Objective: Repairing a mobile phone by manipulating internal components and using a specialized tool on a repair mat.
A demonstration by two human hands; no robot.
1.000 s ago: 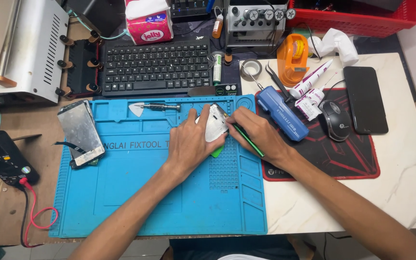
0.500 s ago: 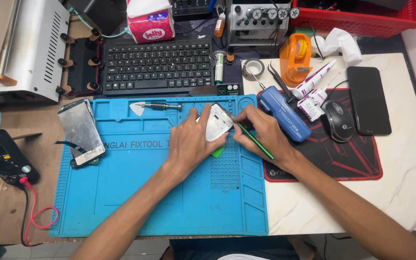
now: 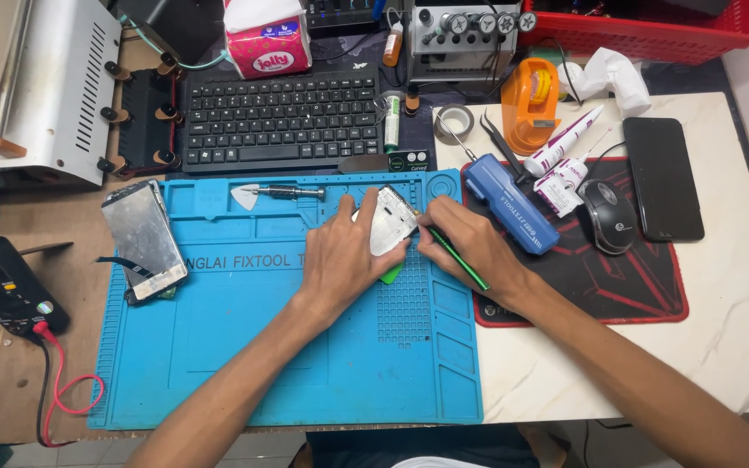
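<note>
1. Spread beneath both grips: blue mat (image 3: 218,364), bearing everything in hand. Just right of the grips, red-and-black pad (image 3: 652,299) on a pale marble top.
2. Beyond the grips, away from the wearer: black keyboard (image 3: 279,117).
3. Reaching in from the lower edge, both forearms bare, converging on one spot at the mat's upper right.
4. Left hand (image 3: 344,260): palm down, fingers curled up and over, clasping a white frame (image 3: 389,221) by its left side and lower end. Held propped on the mat, top corner tipped rightward, more slanted than a second ago, when seen nearly upright.
5. Right hand (image 3: 470,247): knuckles up, pinched pen-style around a thin green tool (image 3: 461,260), shaft trailing back over the wrist side toward the pad.
6. Closed in since half a second ago: tool's tip now pressed against the frame's right edge, hand bunched close beside it. Judged a shift to work along that edge.
7. Well left of the grip: a stripped screen (image 3: 145,236), face up on the mat's margin.
8. Just right of the right hand: blue case (image 3: 509,204), lying aslant, untouched.
9. Up and left of the left hand: a screwdriver (image 3: 283,191) in the mat's tray.
10. Peeking out directly below the frame: a small green pick (image 3: 392,274), wedged between frame and mat.
</note>
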